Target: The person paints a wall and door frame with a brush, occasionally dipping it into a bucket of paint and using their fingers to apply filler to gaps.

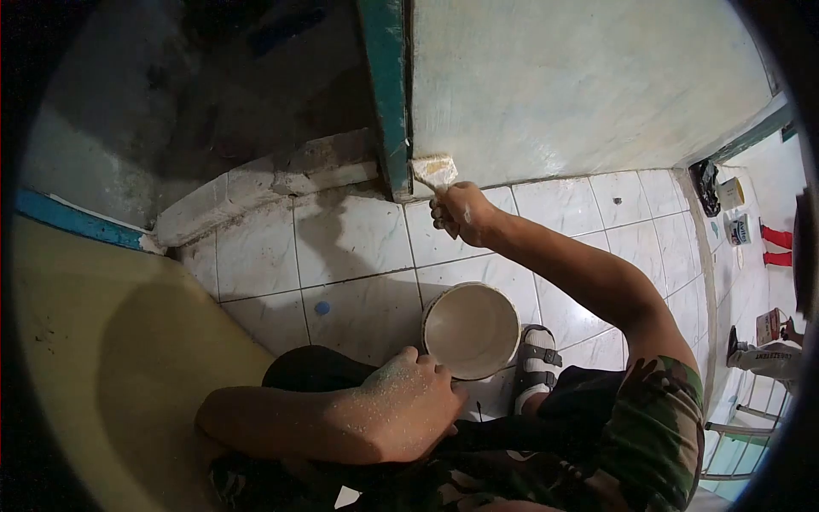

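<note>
My right hand (465, 212), closed around the handle, holds a wide paintbrush (436, 171) against the foot of the pale wall (580, 85), right beside the teal door frame (388, 94). Its bristles are coated in whitish paint. Below it on the floor is a round bucket (472, 328) with pale paint inside and on its rim. My left hand (412, 394), speckled with paint drops, is closed at the near left rim of this bucket; its fingertips are folded out of sight.
White tiles (358, 243) cover the floor, with a blue spot (322, 307) on one. A rough raised sill (264, 183) crosses the dark doorway. My sandaled foot (537, 358) stands right of the bucket. Farther right are a black bag (705, 188), a tub (739, 229) and other people's legs (775, 247).
</note>
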`<state>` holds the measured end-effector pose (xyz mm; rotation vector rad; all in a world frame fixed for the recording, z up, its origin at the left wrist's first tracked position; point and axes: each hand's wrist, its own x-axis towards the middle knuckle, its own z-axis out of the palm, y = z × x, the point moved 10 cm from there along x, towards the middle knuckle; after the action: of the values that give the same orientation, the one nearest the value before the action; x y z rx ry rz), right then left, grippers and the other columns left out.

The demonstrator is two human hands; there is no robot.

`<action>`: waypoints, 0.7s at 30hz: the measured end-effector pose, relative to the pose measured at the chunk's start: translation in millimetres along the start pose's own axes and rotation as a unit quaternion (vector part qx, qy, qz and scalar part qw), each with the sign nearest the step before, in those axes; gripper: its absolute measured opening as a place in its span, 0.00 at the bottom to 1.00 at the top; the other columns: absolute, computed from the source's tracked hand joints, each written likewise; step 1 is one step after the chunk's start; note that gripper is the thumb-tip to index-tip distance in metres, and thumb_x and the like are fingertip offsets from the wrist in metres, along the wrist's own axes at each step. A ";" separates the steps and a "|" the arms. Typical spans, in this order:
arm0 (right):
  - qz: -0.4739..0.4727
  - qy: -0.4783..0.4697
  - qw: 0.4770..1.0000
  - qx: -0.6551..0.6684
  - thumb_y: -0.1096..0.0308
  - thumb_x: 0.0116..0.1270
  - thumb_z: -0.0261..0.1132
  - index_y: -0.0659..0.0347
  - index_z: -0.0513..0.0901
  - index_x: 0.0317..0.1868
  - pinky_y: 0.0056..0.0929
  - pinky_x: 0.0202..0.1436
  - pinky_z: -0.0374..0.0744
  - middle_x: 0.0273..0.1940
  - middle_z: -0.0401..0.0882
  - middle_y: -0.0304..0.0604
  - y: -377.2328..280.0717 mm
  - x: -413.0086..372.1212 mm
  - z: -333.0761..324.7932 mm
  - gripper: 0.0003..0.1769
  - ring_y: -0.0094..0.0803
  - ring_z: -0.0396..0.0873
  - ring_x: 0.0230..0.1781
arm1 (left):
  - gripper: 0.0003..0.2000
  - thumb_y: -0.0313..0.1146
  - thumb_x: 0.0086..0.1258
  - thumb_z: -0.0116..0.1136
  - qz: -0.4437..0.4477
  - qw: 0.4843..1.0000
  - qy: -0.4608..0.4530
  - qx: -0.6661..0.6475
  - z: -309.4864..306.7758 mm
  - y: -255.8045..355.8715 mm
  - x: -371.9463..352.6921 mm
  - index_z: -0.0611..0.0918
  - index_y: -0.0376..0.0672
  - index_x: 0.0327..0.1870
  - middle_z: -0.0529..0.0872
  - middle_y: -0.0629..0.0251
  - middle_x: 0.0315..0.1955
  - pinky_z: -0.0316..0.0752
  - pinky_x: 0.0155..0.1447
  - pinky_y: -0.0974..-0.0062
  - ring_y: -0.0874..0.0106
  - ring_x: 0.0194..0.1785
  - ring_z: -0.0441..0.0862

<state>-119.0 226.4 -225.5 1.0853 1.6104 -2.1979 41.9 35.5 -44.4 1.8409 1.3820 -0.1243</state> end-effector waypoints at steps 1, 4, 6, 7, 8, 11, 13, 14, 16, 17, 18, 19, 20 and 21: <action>-0.003 0.012 1.000 -0.001 0.66 0.77 0.52 0.58 0.71 0.31 0.26 0.20 0.62 0.24 0.70 0.37 -9.9 -10.4 2.2 0.12 0.27 0.69 0.21 | 0.23 0.48 0.79 0.52 0.000 1.000 0.007 -0.003 -0.2 1.7 -0.1 0.78 0.33 0.56 0.83 0.47 0.43 0.73 0.55 0.57 0.55 0.49 0.83; -0.030 0.015 0.999 -0.001 0.64 0.79 0.51 0.57 0.72 0.34 0.25 0.22 0.64 0.25 0.71 0.36 -40.9 -45.7 9.0 0.12 0.26 0.69 0.22 | 0.22 0.48 0.79 0.52 -0.008 1.000 0.006 0.008 -2.4 6.6 -1.1 0.78 0.33 0.55 0.83 0.48 0.42 0.73 0.54 0.57 0.56 0.48 0.82; -0.064 0.015 0.998 0.001 0.64 0.80 0.52 0.58 0.71 0.36 0.26 0.22 0.65 0.26 0.71 0.36 -59.6 -64.4 10.5 0.11 0.25 0.69 0.22 | 0.22 0.48 0.79 0.52 -0.008 1.000 0.013 0.015 -1.5 8.9 -1.3 0.79 0.33 0.55 0.83 0.48 0.42 0.73 0.54 0.57 0.56 0.48 0.83; -0.095 -0.004 0.995 0.035 0.64 0.81 0.53 0.58 0.70 0.39 0.25 0.21 0.66 0.28 0.71 0.35 -66.5 -70.1 13.3 0.10 0.24 0.68 0.23 | 0.22 0.47 0.79 0.53 -0.006 1.000 0.018 0.019 -2.7 9.2 -1.6 0.79 0.32 0.55 0.83 0.48 0.42 0.73 0.54 0.57 0.56 0.48 0.83; -0.095 -0.004 0.995 0.036 0.64 0.81 0.53 0.58 0.70 0.39 0.25 0.21 0.66 0.28 0.71 0.35 -68.4 -77.1 12.8 0.10 0.24 0.68 0.23 | 0.22 0.47 0.79 0.53 -0.006 1.000 0.017 0.019 -1.5 8.2 -1.7 0.79 0.32 0.55 0.83 0.48 0.42 0.73 0.54 0.57 0.56 0.48 0.83; -0.093 0.016 0.995 0.012 0.63 0.82 0.54 0.59 0.69 0.41 0.24 0.21 0.66 0.30 0.71 0.36 -82.2 -111.4 16.8 0.10 0.23 0.67 0.23 | 0.22 0.47 0.79 0.53 0.002 0.999 0.051 0.020 -5.9 8.0 -1.2 0.79 0.32 0.55 0.84 0.49 0.41 0.74 0.53 0.57 0.56 0.47 0.83; -0.173 -0.005 0.985 0.020 0.63 0.82 0.54 0.59 0.68 0.44 0.22 0.21 0.65 0.30 0.70 0.35 -97.4 -121.1 20.3 0.09 0.22 0.65 0.22 | 0.22 0.48 0.79 0.54 -0.003 1.000 0.025 0.015 -5.3 7.3 -0.7 0.79 0.32 0.54 0.84 0.49 0.41 0.74 0.53 0.56 0.56 0.46 0.83; -0.172 -0.004 0.985 0.020 0.63 0.82 0.54 0.59 0.68 0.44 0.22 0.21 0.65 0.30 0.70 0.35 -96.0 -123.1 23.1 0.09 0.22 0.65 0.22 | 0.22 0.48 0.79 0.54 -0.003 1.000 0.025 0.015 -5.0 6.9 0.3 0.79 0.32 0.54 0.84 0.49 0.41 0.74 0.53 0.56 0.56 0.46 0.83; -0.188 0.022 0.980 0.060 0.64 0.82 0.54 0.58 0.67 0.47 0.22 0.22 0.64 0.30 0.70 0.35 -96.8 -124.8 24.1 0.08 0.22 0.64 0.23 | 0.22 0.48 0.79 0.53 -0.008 1.000 0.020 0.014 -4.3 3.4 1.7 0.79 0.33 0.54 0.84 0.49 0.41 0.74 0.54 0.56 0.56 0.47 0.83; -0.187 0.021 0.980 0.061 0.64 0.82 0.54 0.58 0.67 0.47 0.22 0.22 0.64 0.30 0.70 0.35 -89.8 -115.8 22.2 0.08 0.22 0.64 0.23 | 0.22 0.48 0.79 0.53 -0.008 1.000 0.018 0.013 -3.8 2.2 1.6 0.79 0.33 0.54 0.84 0.49 0.41 0.74 0.54 0.56 0.56 0.47 0.83; -0.202 0.016 0.975 0.085 0.64 0.82 0.54 0.56 0.66 0.48 0.22 0.22 0.64 0.30 0.69 0.35 -78.1 -98.7 17.8 0.07 0.21 0.63 0.23 | 0.22 0.48 0.79 0.53 -0.006 1.000 0.025 0.014 -4.4 1.4 1.5 0.79 0.33 0.54 0.84 0.48 0.41 0.74 0.54 0.56 0.56 0.47 0.83; -0.217 0.010 0.970 0.109 0.65 0.82 0.55 0.55 0.65 0.49 0.23 0.23 0.64 0.30 0.69 0.34 -67.4 -81.3 13.4 0.07 0.21 0.63 0.23 | 0.22 0.48 0.80 0.52 -0.004 0.999 0.033 0.013 -6.3 -0.2 1.2 0.79 0.33 0.55 0.84 0.48 0.41 0.74 0.54 0.56 0.56 0.48 0.83; -0.216 0.009 0.970 0.109 0.65 0.82 0.55 0.55 0.65 0.49 0.23 0.23 0.64 0.30 0.69 0.34 -57.8 -65.4 9.2 0.07 0.21 0.63 0.23 | 0.22 0.48 0.80 0.52 -0.005 0.999 0.033 0.012 -8.0 -1.6 0.7 0.79 0.33 0.55 0.84 0.48 0.41 0.74 0.54 0.56 0.56 0.48 0.83; -0.224 0.005 0.969 0.100 0.65 0.82 0.55 0.55 0.64 0.49 0.23 0.23 0.64 0.30 0.68 0.34 -51.6 -50.0 4.7 0.07 0.21 0.63 0.24 | 0.22 0.47 0.78 0.54 -0.007 1.000 0.026 -0.003 -10.3 -2.3 -0.1 0.80 0.33 0.55 0.85 0.47 0.43 0.75 0.55 0.57 0.54 0.49 0.84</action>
<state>-114.5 229.6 -153.7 0.8385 1.8141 -2.6931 36.1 42.2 -38.8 1.8412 1.4296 -0.0805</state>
